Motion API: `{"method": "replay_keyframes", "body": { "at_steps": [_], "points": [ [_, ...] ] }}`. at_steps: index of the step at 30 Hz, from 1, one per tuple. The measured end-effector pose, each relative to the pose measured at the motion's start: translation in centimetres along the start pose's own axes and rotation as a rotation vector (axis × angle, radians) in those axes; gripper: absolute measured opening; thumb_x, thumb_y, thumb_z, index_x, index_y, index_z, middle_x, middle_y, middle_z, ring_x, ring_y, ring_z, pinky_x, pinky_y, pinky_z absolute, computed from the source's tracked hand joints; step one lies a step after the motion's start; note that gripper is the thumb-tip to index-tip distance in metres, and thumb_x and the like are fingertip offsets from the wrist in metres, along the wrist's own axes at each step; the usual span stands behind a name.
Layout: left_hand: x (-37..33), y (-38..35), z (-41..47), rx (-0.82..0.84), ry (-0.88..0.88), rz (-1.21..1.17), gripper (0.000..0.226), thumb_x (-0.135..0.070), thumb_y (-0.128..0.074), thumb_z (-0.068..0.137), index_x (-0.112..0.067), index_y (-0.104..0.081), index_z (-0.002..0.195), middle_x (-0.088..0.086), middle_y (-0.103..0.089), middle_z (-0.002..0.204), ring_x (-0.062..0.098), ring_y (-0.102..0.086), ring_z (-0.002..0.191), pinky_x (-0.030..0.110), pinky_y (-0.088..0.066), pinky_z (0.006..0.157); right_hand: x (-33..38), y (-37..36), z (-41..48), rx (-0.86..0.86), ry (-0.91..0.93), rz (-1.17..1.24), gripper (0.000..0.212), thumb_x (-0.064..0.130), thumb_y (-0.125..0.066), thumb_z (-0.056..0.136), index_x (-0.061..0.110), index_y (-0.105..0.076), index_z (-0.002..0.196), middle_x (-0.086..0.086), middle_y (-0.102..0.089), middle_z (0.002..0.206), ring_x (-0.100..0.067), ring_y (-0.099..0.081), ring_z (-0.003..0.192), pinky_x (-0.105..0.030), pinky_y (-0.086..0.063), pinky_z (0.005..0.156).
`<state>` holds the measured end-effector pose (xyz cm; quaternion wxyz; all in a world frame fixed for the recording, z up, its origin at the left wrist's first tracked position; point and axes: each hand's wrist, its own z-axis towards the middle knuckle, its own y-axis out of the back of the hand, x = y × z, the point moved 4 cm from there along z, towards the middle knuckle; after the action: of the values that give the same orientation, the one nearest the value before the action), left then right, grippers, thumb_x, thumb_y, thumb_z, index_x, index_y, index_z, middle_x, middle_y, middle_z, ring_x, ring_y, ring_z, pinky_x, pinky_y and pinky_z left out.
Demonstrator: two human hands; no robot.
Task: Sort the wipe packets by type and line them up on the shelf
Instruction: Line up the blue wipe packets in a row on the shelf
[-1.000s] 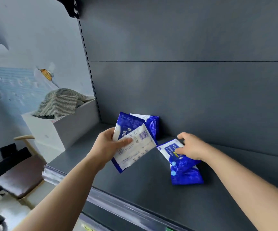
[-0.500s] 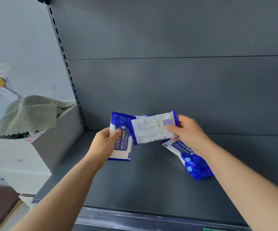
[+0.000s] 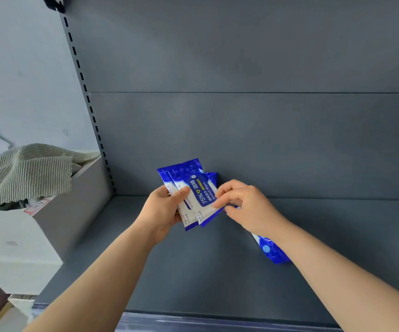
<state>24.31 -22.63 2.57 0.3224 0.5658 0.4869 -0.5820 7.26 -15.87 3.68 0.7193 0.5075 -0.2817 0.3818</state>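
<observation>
Over the dark grey shelf (image 3: 193, 271), my left hand (image 3: 162, 209) grips a small stack of blue-and-white alcohol wipe packets (image 3: 188, 188), label side up. My right hand (image 3: 244, 204) pinches the lower right edge of the front packet (image 3: 202, 192) in that stack. Another blue packet (image 3: 211, 177) shows behind them near the shelf's back wall. A darker blue packet with dots (image 3: 272, 251) lies flat on the shelf, partly hidden under my right forearm.
A white cardboard box (image 3: 26, 236) stands left of the shelf with a striped grey cloth (image 3: 28, 173) draped over it. A slotted upright (image 3: 85, 97) marks the shelf's left side. The shelf's front lip (image 3: 193, 323) runs along the bottom.
My right hand turned the packet it held label side up and laid it onto the stack in my left hand. The dotted packet stayed on the shelf.
</observation>
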Motion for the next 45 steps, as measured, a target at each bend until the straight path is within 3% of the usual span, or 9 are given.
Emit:
{"method": "replay_keyframes", "body": {
  "at_steps": [5, 13, 18, 21, 26, 30, 37, 41, 45],
  "points": [
    [0.0, -0.3, -0.1, 0.057, -0.02, 0.057, 0.02, -0.015, -0.056, 0.095, -0.008, -0.061, 0.113, 0.009, -0.074, 0.102, 0.025, -0.072, 0.089, 0.041, -0.059, 0.075, -0.6, 0.2, 1.2, -0.047, -0.187, 0.135, 0.034, 0.007, -0.07, 0.083, 0.023, -0.059, 0.111, 0.003, -0.065, 0.106, -0.009, -0.066, 0.095, -0.031, -0.056, 0.084],
    [0.0, -0.4, -0.6, 0.225, -0.072, 0.401, 0.042, -0.001, -0.078, 0.074, -0.018, -0.063, 0.109, 0.003, -0.073, 0.104, 0.023, -0.071, 0.094, 0.042, -0.056, 0.088, -1.5, -1.0, 1.7, 0.049, -0.392, 0.428, 0.097, 0.003, -0.073, 0.081, 0.041, -0.013, 0.148, -0.006, -0.069, 0.101, -0.02, -0.072, 0.087, -0.037, -0.059, 0.065],
    [-0.5, 0.4, 0.3, 0.184, -0.111, 0.653, 0.053, -0.001, -0.075, 0.075, -0.03, -0.056, 0.115, -0.001, -0.074, 0.098, 0.018, -0.072, 0.086, 0.037, -0.058, 0.081, -1.8, 0.3, 2.7, 0.083, -0.292, 0.212, 0.038, 0.002, -0.071, 0.08, 0.017, -0.062, 0.113, -0.007, -0.072, 0.103, -0.021, -0.071, 0.089, -0.045, -0.056, 0.085],
    [-0.1, 1.6, 1.4, -0.001, -0.111, 0.588, 0.048, -0.007, -0.08, 0.073, -0.028, -0.057, 0.109, 0.0, -0.072, 0.099, 0.021, -0.072, 0.083, 0.042, -0.059, 0.076, -2.6, 0.7, 2.8, 0.047, -0.365, 0.246, 0.016, 0.009, -0.067, 0.085, 0.001, -0.064, 0.099, -0.015, -0.072, 0.096, -0.021, -0.071, 0.083, -0.044, -0.055, 0.088],
    [0.9, 2.3, 3.2, -0.114, -0.24, 0.918, 0.028, -0.008, -0.07, 0.079, -0.022, -0.065, 0.102, -0.003, -0.066, 0.107, 0.021, -0.062, 0.094, 0.029, -0.048, 0.077, -4.8, 4.0, 2.2, 0.085, -0.464, -0.35, 0.054, 0.026, -0.065, 0.085, 0.015, -0.049, 0.135, -0.004, -0.052, 0.137, -0.016, -0.052, 0.122, -0.031, -0.041, 0.103],
    [1.2, 2.6, 4.6, -0.131, -0.268, 1.088, 0.038, -0.007, -0.059, 0.087, -0.024, -0.063, 0.121, 0.003, -0.055, 0.12, 0.018, -0.054, 0.099, 0.024, -0.041, 0.079, -6.4, 6.4, -0.6, 0.303, -0.68, -0.662, 0.075, 0.04, -0.07, 0.078, 0.015, -0.038, 0.142, -0.001, -0.045, 0.139, -0.019, -0.053, 0.117, -0.029, -0.045, 0.093],
    [2.7, 2.5, 5.2, -0.383, -0.282, 0.93, 0.058, -0.023, -0.077, 0.078, -0.018, -0.048, 0.127, 0.003, -0.038, 0.13, 0.019, -0.052, 0.092, 0.028, -0.04, 0.076, -9.4, 6.8, -1.6, 0.187, -0.808, -0.299, 0.057, 0.036, -0.087, 0.061, 0.006, -0.057, 0.099, -0.007, -0.069, 0.089, -0.018, -0.066, 0.07, -0.025, -0.047, 0.055],
    [2.5, 3.4, 4.9, -0.572, -0.25, 1.048, 0.07, -0.043, -0.085, 0.063, -0.013, -0.041, 0.11, 0.002, -0.042, 0.112, 0.021, -0.052, 0.088, 0.033, -0.041, 0.067, -9.2, 7.1, -1.0, 0.022, -0.678, -0.043, 0.052, 0.011, -0.087, 0.064, 0.013, -0.053, 0.103, -0.008, -0.068, 0.097, -0.024, -0.07, 0.084, -0.041, -0.057, 0.077],
    [3.1, 3.3, 5.5, -0.413, -0.143, 0.86, 0.037, -0.033, -0.078, 0.076, -0.01, -0.05, 0.08, 0.006, -0.065, 0.074, 0.027, -0.064, 0.061, 0.04, -0.053, 0.06, -7.1, 6.3, 1.1, 0.002, -0.444, -0.083, 0.048, 0.011, -0.088, 0.061, 0.019, -0.057, 0.096, -0.002, -0.07, 0.093, -0.02, -0.07, 0.083, -0.037, -0.056, 0.079]
  ]
}}
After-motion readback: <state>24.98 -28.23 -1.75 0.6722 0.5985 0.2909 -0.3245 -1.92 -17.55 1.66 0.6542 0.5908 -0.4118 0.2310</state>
